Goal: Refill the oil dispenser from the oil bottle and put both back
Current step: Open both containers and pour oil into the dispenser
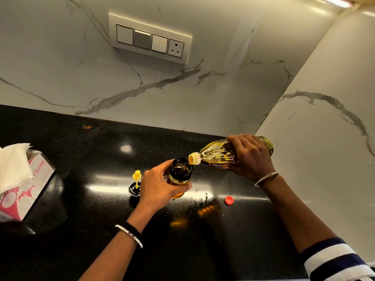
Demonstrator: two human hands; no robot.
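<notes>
Tissue box [24, 187] reads "…IGAMI" (start hidden).

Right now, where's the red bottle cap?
In the head view, the red cap lies on the black counter, right of the dispenser and just under the right forearm, below the tilted oil bottle.

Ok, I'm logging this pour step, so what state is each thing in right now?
oil bottle: uncapped, tipped nearly flat, mouth at the dispenser's opening, held by right hand
oil dispenser: open, upright, partly filled, held by left hand
dispenser lid: off, upside down on the counter
red cap: off, lying on the counter
tissue box: open, tissue sticking out
</notes>
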